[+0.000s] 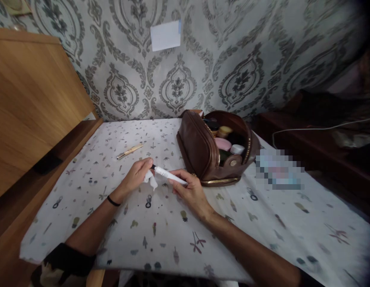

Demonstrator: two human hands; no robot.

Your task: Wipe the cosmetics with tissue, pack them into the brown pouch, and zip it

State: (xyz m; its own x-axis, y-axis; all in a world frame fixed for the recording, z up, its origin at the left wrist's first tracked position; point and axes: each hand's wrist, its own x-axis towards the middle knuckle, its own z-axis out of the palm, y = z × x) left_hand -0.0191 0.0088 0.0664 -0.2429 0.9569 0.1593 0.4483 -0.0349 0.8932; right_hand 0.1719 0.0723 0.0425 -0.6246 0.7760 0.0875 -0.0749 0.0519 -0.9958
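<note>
- White tube [164, 172]: held above the patterned cloth [128, 223], black cap [154, 166] toward ten o'clock.
- Right hand [192, 192]: clamped on the tube's body.
- Left hand [137, 173]: pinching the cap and white tissue [153, 183].
- Gold stick [130, 151]: ten o'clock.
- Open brown bag [196, 143]: two o'clock.

Glossy tube [164, 172], seemingly plastic, smooth leather-look bag [193, 139], metal zip [222, 181], matt tablecloth [161, 235]
</note>
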